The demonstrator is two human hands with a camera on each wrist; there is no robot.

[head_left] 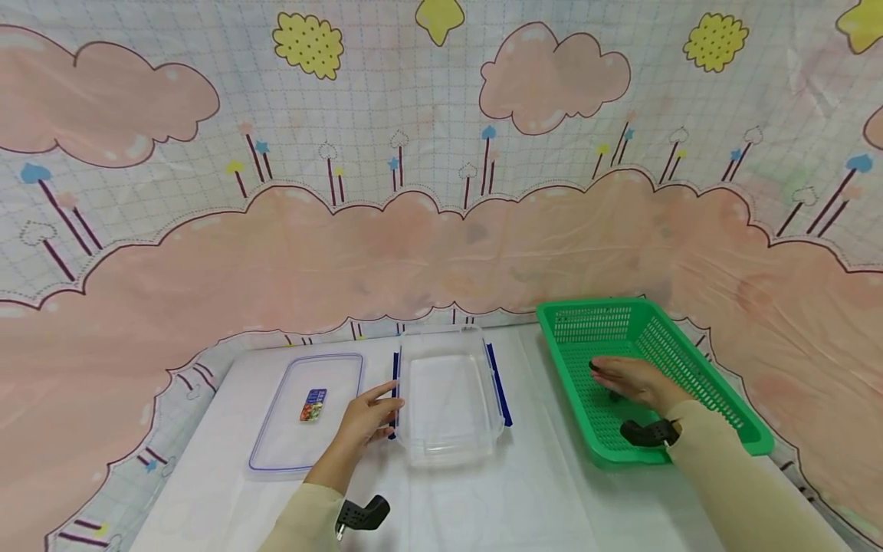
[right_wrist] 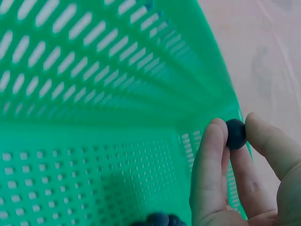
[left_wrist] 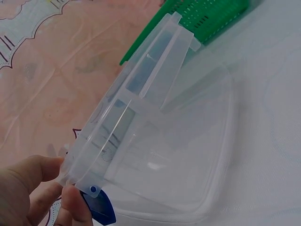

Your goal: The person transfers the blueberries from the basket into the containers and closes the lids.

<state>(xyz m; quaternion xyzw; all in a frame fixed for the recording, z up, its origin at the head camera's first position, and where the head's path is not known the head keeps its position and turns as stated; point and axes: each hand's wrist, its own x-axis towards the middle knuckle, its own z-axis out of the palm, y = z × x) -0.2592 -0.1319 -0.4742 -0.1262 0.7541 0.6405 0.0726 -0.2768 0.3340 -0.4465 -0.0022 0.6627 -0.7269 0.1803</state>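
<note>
My left hand [head_left: 369, 418] grips the left rim of a clear plastic food container [head_left: 451, 402], thumb above and fingers below, close to a blue locking clip [left_wrist: 99, 207]. The container sits on the table, its blue clips folded out at both sides. Over the green basket [head_left: 569, 387], my right hand [head_left: 635, 381] pinches a dark round berry [right_wrist: 236, 134] between thumb and fingertips. More dark berries [right_wrist: 160, 219] lie on the basket floor below, partly hidden by the hand in the head view.
Left of the container lies its flat clear lid [head_left: 283, 425] with a blue edge and a printed label [head_left: 313, 405]. A white cloth covers the table [head_left: 497, 506]. Behind it hangs a patterned curtain [head_left: 441, 253].
</note>
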